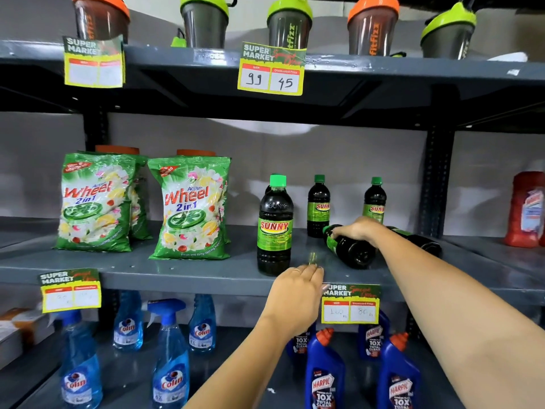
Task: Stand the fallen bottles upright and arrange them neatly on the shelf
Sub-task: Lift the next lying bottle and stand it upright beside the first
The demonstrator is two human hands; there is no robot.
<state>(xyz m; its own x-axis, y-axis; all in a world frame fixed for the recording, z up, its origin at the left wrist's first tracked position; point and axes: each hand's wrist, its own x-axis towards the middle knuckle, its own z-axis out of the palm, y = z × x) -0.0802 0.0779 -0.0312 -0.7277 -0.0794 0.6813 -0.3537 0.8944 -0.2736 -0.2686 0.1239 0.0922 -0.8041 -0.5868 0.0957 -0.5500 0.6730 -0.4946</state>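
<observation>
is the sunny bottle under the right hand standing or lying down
Lying down. The bottle rests on its side on the shelf, base toward the camera, with the right hand gripping near its neck.

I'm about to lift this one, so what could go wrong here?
1. The lying bottle under the right hand sits close to the shelf edge; it might roll off.
2. Swinging it upright could knock the front standing bottle.
3. A second fallen bottle behind could get nudged.
</observation>
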